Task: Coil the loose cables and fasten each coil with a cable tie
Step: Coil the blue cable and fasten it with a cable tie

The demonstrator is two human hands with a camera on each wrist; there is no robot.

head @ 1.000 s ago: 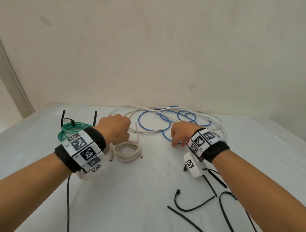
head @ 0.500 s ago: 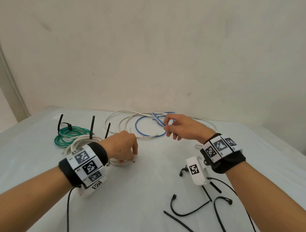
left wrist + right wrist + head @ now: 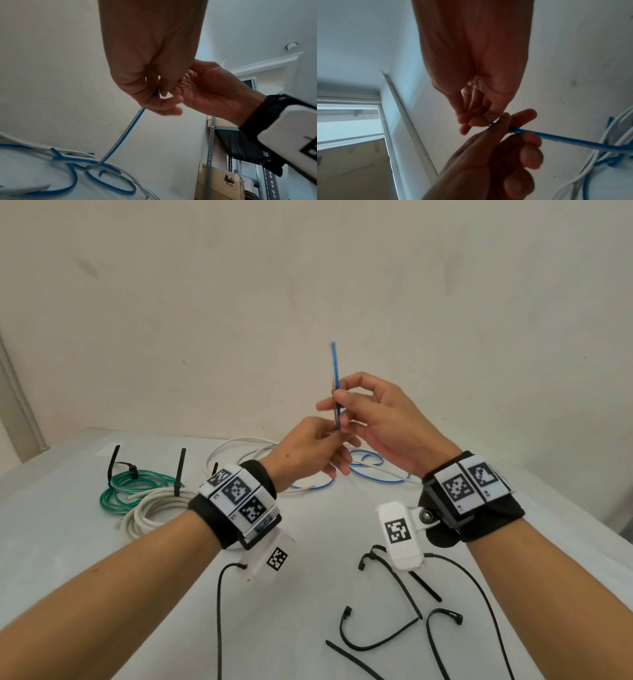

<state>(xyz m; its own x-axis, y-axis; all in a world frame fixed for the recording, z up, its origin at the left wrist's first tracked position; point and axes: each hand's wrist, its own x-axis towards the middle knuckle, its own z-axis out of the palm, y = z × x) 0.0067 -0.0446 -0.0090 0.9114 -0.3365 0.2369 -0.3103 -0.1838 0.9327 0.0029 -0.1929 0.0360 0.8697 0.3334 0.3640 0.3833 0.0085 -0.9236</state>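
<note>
Both hands are raised above the white table (image 3: 308,577), close together. My right hand (image 3: 339,402) pinches a blue cable (image 3: 335,364) near its end, and the tip stands upright above the fingers. Just below, my left hand (image 3: 334,440) holds the same cable. In the left wrist view the blue cable (image 3: 123,135) runs from my left hand (image 3: 154,97) down to its loose loops on the table. In the right wrist view my right hand (image 3: 476,121) pinches the blue cable (image 3: 573,140) where the left fingers (image 3: 505,121) cross it. The loose blue loops (image 3: 370,474) lie tangled with a loose white cable (image 3: 239,446).
A green coil (image 3: 137,484) and a white coil (image 3: 154,508), each with a black tie on it, lie at the left. Several loose black cable ties (image 3: 376,642) lie at the front right. A wall stands behind the table; metal shelving (image 3: 240,155) with boxes stands at the right.
My right hand picked the blue cable's end off the table and lifted it upright. My left hand left the white coil and rose to take hold of the blue cable.
</note>
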